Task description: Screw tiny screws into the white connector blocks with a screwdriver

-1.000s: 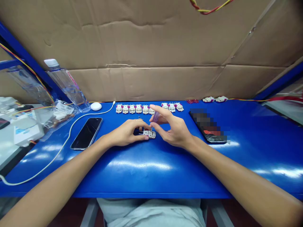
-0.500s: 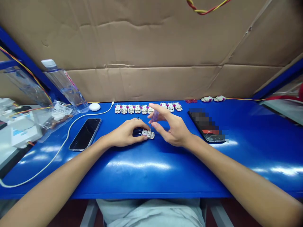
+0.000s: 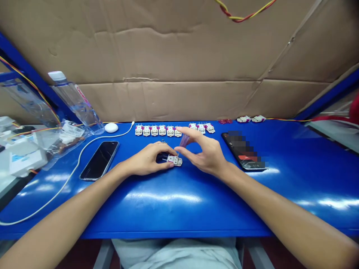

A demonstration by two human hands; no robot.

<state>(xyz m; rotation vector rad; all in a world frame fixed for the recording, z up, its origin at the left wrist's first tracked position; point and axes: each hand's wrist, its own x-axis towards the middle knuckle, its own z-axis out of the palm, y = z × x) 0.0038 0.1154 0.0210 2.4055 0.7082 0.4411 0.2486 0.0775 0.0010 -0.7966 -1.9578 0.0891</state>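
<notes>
A small white part with metal pins (image 3: 175, 160) lies on the blue table (image 3: 179, 201). My left hand (image 3: 148, 158) is closed on its left end and holds it down. My right hand (image 3: 203, 151) pinches a small screwdriver with a clear purple handle (image 3: 184, 141), upright, its tip on the part. Behind the hands runs a row of several similar white-and-pink parts (image 3: 157, 130), with three more (image 3: 202, 127) a little to the right.
A black phone (image 3: 100, 159) lies left of my hands, with a white cable (image 3: 70, 175) and a white charger (image 3: 111, 127) beside it. Another phone (image 3: 244, 150) lies to the right. A plastic bottle (image 3: 75, 101) and clear bags (image 3: 64, 134) stand at far left. Cardboard (image 3: 179, 67) walls the back.
The hands have barely moved. The screwdriver sits a little lower, its tip down on the part. The view has shifted slightly.
</notes>
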